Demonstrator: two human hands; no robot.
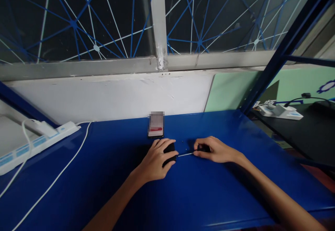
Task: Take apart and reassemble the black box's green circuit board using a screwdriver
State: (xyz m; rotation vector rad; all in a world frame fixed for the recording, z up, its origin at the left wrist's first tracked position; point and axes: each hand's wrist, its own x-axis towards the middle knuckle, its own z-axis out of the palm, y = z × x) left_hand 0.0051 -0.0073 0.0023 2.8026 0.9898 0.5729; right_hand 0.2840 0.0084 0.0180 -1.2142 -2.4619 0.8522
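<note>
Two bare hands rest close together on a blue table (199, 192), seen from the head camera. The left hand (157, 159) curls over a small black object (169, 153), fingers wrapped across its top and thumb below, so it grasps that piece against the tabletop. The right hand (216, 149) pinches a dark handle (203, 148) between thumb and fingertips. From that handle a thin pale shaft (185, 154) runs out to the black object; its long axis lies nearly level across the picture, left to right, tilted slightly down toward the left, and its tip points at the object under the left hand. Whether the tip touches or enters the object cannot be told.

Just beyond the left hand, a phone (156, 124) lies on the table, its long axis pointing away toward the white wall. Far left, a white power strip (34, 143) sits with a white cable (56, 178) trailing across the blue surface.
</note>
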